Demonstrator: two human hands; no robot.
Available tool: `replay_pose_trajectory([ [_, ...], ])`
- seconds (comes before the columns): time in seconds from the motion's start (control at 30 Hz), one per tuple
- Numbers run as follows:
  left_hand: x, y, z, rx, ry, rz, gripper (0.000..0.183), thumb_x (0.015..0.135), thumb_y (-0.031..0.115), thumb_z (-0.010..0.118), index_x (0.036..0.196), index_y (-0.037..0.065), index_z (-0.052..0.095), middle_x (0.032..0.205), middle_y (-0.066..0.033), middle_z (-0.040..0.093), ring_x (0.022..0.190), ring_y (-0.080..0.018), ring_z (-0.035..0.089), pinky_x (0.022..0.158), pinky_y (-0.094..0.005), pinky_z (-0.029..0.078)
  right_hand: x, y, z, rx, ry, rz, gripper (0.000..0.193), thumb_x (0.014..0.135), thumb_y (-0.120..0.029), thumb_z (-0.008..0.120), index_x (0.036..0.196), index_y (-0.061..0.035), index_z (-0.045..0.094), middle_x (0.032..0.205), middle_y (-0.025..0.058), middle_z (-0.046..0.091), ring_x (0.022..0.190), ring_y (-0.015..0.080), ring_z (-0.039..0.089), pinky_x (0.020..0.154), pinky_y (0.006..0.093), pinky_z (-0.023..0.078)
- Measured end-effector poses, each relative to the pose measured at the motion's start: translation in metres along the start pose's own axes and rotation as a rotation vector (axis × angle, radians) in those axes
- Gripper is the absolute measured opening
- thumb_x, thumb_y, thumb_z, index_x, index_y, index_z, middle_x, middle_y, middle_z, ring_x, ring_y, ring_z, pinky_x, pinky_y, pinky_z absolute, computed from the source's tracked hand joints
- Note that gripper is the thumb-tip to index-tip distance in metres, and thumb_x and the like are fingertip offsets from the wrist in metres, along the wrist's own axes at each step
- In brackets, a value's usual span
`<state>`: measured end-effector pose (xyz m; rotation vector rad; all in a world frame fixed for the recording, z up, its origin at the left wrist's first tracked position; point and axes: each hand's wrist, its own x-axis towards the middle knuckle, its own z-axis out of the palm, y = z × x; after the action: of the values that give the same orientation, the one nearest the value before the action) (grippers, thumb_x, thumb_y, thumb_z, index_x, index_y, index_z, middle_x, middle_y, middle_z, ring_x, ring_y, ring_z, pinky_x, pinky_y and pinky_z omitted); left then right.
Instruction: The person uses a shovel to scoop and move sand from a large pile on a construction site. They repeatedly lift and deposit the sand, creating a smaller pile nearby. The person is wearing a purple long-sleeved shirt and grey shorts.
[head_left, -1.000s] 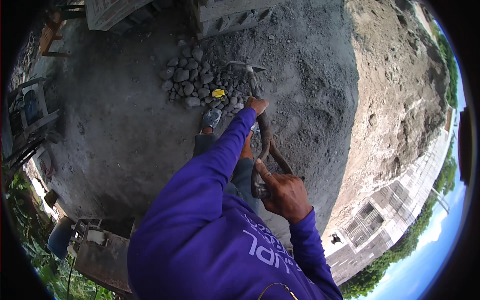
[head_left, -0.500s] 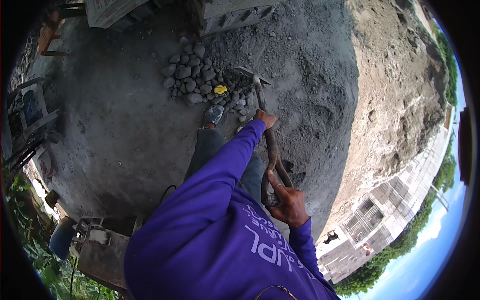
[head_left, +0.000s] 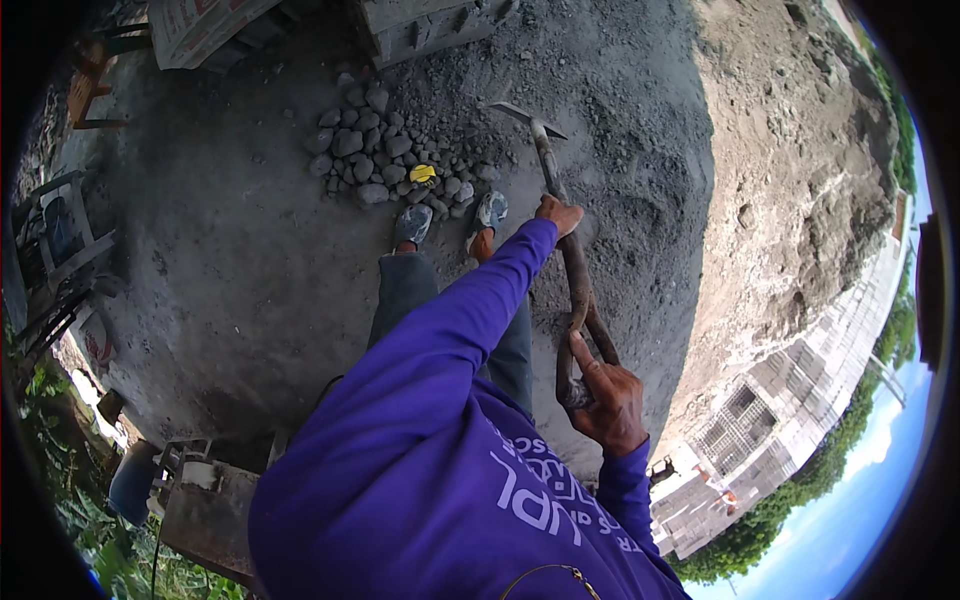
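Observation:
A shovel (head_left: 577,268) with a worn wooden shaft and a looped D-shaped handle is held across my right side. My left hand (head_left: 560,214) wraps around the shaft partway down. Further back, my right hand (head_left: 612,402) grips the looped handle, its thumb lying along the wood. The metal blade (head_left: 530,119) shows nearly edge-on, over grey gravelly sand (head_left: 620,150). Left of the blade lies a heap of rounded grey stones (head_left: 362,145), with a small yellow object (head_left: 422,174) on top.
My shoes stand at the near edge of the stones. Concrete blocks (head_left: 425,30) and a stack of bags (head_left: 205,30) are at the far side. An orange chair (head_left: 88,95) stands far left. A rusty metal box (head_left: 210,520) is near left, and a dirt bank (head_left: 790,170) rises right.
The shovel and both hands have moved right, carrying the blade away from the stones. My right shoe, mostly hidden before, now shows fully. The view has shifted slightly.

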<state>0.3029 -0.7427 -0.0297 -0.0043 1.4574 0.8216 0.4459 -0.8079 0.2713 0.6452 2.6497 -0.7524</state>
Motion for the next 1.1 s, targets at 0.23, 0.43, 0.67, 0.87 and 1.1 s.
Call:
replay_pose_trajectory([
  [0.23,0.086,0.0,0.046,0.142,0.053,-0.103,0.07,0.079,0.037,0.066,0.128,-0.009,0.045,0.124,-0.0269,0.061,0.107,-0.0328,0.065,0.093,-0.0367,0.051,0.015,0.079,0.034,0.293,0.108,0.035,0.09,0.063,-0.009,0.076,0.147,-0.0119,0.047,0.08,0.011,0.069,0.067,0.0303,0.068,0.062,0.0387,0.054],
  [0.43,0.027,-0.02,0.12,-0.262,0.248,-0.085,0.045,0.076,0.024,0.068,0.104,-0.01,0.059,0.093,-0.0212,0.067,0.083,-0.033,0.069,0.079,-0.0441,0.057,-0.069,0.181,-0.05,0.563,0.225,0.075,0.066,0.069,-0.004,0.071,0.133,0.0056,0.058,0.098,0.024,0.072,0.077,0.0263,0.074,0.067,0.0321,0.055],
  [0.67,0.153,-0.044,0.22,-1.38,0.265,0.068,0.024,0.082,0.027,0.065,0.087,0.006,0.056,0.069,-0.0112,0.06,0.057,-0.0278,0.061,0.054,-0.0453,0.051,-0.184,0.345,-0.081,0.544,0.27,0.41,0.068,0.066,-0.011,0.073,0.13,0.0072,0.059,0.092,0.0145,0.071,0.073,0.0198,0.067,0.071,0.0313,0.053],
  [0.87,0.244,-0.105,0.367,-1.321,0.15,-0.277,0.024,0.082,0.03,0.066,0.092,0.013,0.054,0.071,-0.0094,0.057,0.058,-0.0277,0.058,0.057,-0.05,0.052,-0.262,0.475,-0.022,1.034,0.766,1.015,0.033,0.073,-0.016,0.064,0.102,0.0005,0.06,0.076,0.0043,0.056,0.06,0.0137,0.052,0.057,0.0262,0.045],
  [1.1,0.278,-0.193,0.472,-1.105,0.25,-0.714,0.032,0.081,0.024,0.068,0.105,0.008,0.055,0.09,-0.0114,0.055,0.075,-0.0297,0.061,0.066,-0.0554,0.055,-0.323,0.602,0.03,0.78,0.787,1.461,0.019,0.09,-0.021,0.065,0.078,-0.0121,0.054,0.055,-0.0043,0.045,0.041,0.0065,0.04,0.038,0.0245,0.033],
])
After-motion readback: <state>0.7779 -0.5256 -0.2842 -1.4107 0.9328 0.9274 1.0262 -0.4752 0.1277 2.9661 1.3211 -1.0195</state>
